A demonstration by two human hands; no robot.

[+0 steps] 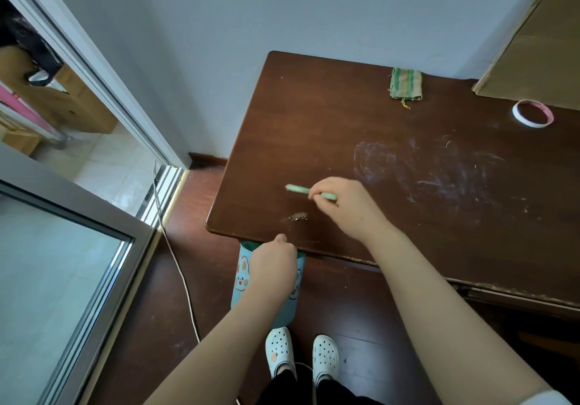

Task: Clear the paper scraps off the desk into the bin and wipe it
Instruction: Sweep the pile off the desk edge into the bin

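Observation:
A small heap of brownish scraps (298, 216) lies on the dark wooden desk (314, 128) near its front left edge. Just above it, my right hand (345, 206) grips a light green brush-like tool (298, 189) that points left. My left hand (274, 260) holds the rim of a teal bin (240, 279) with a rabbit print, pressed up under the desk's front edge below the scraps. A folded green-striped cloth (405, 84) lies at the back of the desk. Pale smears (423, 169) mark the desk's middle.
A roll of white tape (532, 113) and a cardboard sheet (533, 43) sit at the desk's back right. A sliding glass door (62, 247) stands to the left, and a white cable (179, 263) runs over the floor. My feet in white clogs (301, 354) stand below the bin.

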